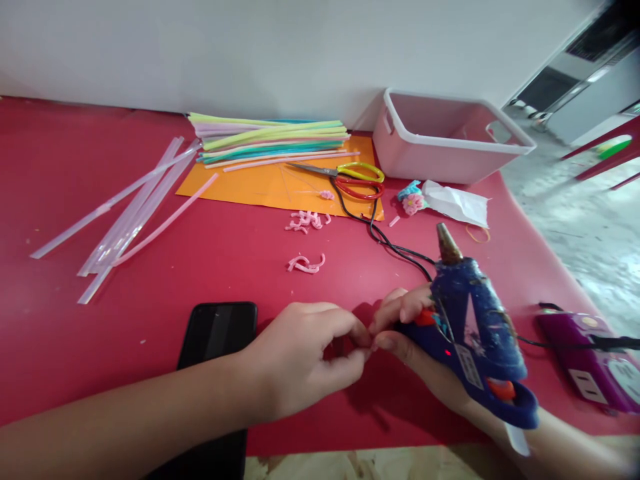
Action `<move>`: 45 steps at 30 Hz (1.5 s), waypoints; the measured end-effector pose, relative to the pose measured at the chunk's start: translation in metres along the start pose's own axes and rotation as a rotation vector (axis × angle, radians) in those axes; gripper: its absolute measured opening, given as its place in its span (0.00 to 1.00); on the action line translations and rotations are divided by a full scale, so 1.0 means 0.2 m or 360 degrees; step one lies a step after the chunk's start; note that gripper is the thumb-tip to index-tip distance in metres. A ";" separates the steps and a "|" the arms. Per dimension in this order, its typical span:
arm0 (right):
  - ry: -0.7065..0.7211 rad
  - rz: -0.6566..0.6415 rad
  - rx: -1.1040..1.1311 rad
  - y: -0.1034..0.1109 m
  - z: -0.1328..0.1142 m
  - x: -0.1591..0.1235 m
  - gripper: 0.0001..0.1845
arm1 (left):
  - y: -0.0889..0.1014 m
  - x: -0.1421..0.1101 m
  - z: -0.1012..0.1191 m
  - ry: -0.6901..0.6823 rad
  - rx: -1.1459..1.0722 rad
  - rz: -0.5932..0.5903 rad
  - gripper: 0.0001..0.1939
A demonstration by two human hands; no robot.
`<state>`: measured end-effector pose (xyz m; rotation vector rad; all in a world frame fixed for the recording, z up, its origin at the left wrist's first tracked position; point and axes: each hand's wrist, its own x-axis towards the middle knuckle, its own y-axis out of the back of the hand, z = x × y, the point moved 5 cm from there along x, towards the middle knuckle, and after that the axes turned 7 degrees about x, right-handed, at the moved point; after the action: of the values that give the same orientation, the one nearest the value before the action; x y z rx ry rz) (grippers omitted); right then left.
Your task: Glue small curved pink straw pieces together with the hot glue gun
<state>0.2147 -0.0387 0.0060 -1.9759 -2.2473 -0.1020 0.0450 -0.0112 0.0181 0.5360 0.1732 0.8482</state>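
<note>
My left hand (310, 353) is closed in a pinch on a small pink piece (373, 344), mostly hidden by fingertips. My right hand (400, 320) meets it there, thumb and finger pinching at the same spot. A blue hot glue gun (475, 327) with a worn metal nozzle lies over the right hand and wrist, seemingly held by its hidden fingers. The nozzle points away from me, and a red light shows on the side. Short curled pink pipe cleaner pieces (306, 264) lie on the red table beyond my hands, with another small pile (307, 221) behind them.
Pipe cleaners (270, 140) and scissors (345, 177) lie on an orange sheet (240, 190). Clear glue sticks (140, 207) are at left, a black phone (217, 330) under my left forearm. A pink basket (440, 157), fuzzy flowers (413, 202), black cord (395, 248) and purple power box (590, 360) are rightward.
</note>
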 end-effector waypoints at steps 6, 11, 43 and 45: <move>-0.0005 0.0056 -0.0003 -0.01 -0.02 0.01 0.16 | 0.01 0.00 0.00 -0.0049 0.0009 0.0026 0.01; 0.0001 0.0092 -0.0063 -0.01 -0.04 0.03 0.15 | 0.02 0.01 0.02 -0.0086 0.0032 0.0044 0.02; 0.0118 0.0304 -0.0087 0.03 -0.07 0.03 0.13 | -0.04 0.03 -0.06 0.0596 -0.1108 -0.0324 0.10; 0.0134 0.0235 -0.0242 0.06 -0.08 0.04 0.09 | -0.03 0.03 -0.07 0.0611 -0.1184 -0.0203 0.11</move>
<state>0.2273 -0.0321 0.0230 -2.1625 -2.0904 -0.3416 0.0480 -0.0038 0.0035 -0.3354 0.2228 0.8158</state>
